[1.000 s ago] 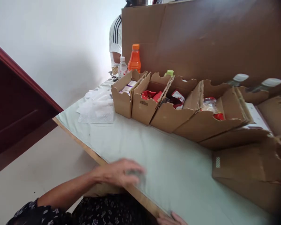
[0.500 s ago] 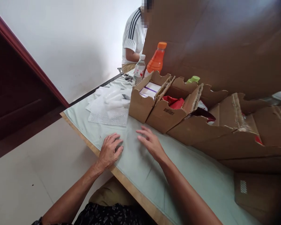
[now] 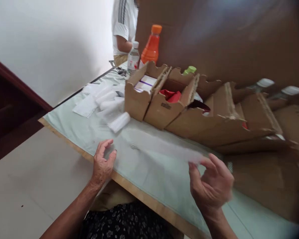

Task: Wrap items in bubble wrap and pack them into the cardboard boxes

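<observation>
Between thumb and fingers, my right hand (image 3: 210,182) pinches one end of a translucent sheet of bubble wrap (image 3: 166,146). The sheet is blurred and stretches leftward over the green cloth. My left hand (image 3: 104,161) rests at the table's front edge, fingers curved and apart, holding nothing. Beyond it lies a pile of white bubble wrap pieces (image 3: 106,96), with one rolled piece (image 3: 119,122) at its near side.
Cardboard bins (image 3: 137,104) stand in a row along the table (image 3: 144,166), holding white boxes (image 3: 146,83) and red packets (image 3: 171,95). A water bottle (image 3: 133,59) and an orange drink bottle (image 3: 150,48) stand behind. A person (image 3: 124,33) sits beyond the far end.
My right hand has moved right and pulled a bubble wrap sheet from the pile. The pile's near side has shifted, showing a rolled piece. The camera view has turned slightly right.
</observation>
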Action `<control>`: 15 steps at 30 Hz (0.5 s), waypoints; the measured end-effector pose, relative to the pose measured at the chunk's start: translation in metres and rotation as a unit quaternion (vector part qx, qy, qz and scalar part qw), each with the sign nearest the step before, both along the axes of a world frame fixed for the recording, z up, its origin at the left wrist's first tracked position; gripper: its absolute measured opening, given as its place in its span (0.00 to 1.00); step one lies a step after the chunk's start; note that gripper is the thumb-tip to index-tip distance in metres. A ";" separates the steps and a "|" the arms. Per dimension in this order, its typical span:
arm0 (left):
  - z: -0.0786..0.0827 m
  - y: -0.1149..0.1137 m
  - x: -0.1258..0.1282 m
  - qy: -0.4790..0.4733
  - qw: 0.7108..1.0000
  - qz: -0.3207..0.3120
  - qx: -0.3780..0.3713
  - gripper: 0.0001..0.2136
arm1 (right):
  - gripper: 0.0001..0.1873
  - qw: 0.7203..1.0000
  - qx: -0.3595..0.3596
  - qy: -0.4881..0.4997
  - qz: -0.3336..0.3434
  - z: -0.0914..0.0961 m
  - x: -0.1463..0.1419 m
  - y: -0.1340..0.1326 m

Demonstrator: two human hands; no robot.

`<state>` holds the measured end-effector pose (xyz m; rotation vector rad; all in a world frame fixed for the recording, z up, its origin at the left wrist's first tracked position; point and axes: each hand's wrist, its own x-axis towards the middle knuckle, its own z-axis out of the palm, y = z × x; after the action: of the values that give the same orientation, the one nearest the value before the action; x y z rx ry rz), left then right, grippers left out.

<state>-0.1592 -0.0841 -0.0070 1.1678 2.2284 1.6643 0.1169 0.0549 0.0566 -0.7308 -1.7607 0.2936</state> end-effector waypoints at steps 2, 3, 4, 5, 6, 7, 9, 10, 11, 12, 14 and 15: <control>0.004 0.007 0.015 -0.012 0.999 -0.044 0.007 0.16 | 0.30 0.997 0.029 -0.066 0.005 -0.001 0.036 -0.024; 0.005 0.011 0.022 -0.010 0.998 -0.067 0.009 0.16 | 0.25 0.993 0.030 -0.115 0.015 -0.003 0.049 -0.036; 0.007 0.015 0.029 -0.008 0.996 -0.089 0.011 0.17 | 0.20 0.986 0.028 -0.161 0.020 -0.006 0.059 -0.048; 0.008 0.018 0.036 -0.007 0.994 -0.110 0.011 0.17 | 0.17 0.980 0.028 -0.196 0.021 -0.010 0.068 -0.058; 0.009 0.021 0.041 -0.006 0.992 -0.128 0.010 0.17 | 0.16 0.976 0.028 -0.217 0.021 -0.015 0.077 -0.068; 0.010 0.023 0.046 -0.005 0.990 -0.143 0.008 0.17 | 0.15 0.974 0.025 -0.224 0.018 -0.021 0.084 -0.076; 0.012 0.024 0.053 -0.008 0.985 -0.173 0.002 0.18 | 0.15 0.976 -0.006 -0.217 0.009 -0.030 0.099 -0.087; 0.013 0.024 0.056 -0.010 0.982 -0.189 -0.004 0.19 | 0.14 0.979 -0.025 -0.204 0.006 -0.035 0.106 -0.091; 0.014 0.024 0.058 -0.012 0.978 -0.206 -0.011 0.19 | 0.15 0.981 -0.046 -0.189 0.005 -0.038 0.112 -0.095; 0.015 0.024 0.060 -0.011 0.974 -0.224 -0.019 0.19 | 0.15 0.983 -0.066 -0.174 0.005 -0.041 0.118 -0.097; 0.017 0.023 0.065 0.007 0.966 -0.254 -0.042 0.18 | 0.15 0.983 -0.095 -0.157 -0.004 -0.045 0.126 -0.100; 0.017 0.023 0.067 0.030 0.963 -0.262 -0.055 0.17 | 0.15 0.982 -0.103 -0.156 -0.012 -0.047 0.128 -0.100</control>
<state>-0.0919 -0.0610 0.0104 1.6144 1.7883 1.2867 0.2449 -0.0453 0.0096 -0.9890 -2.0351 0.3651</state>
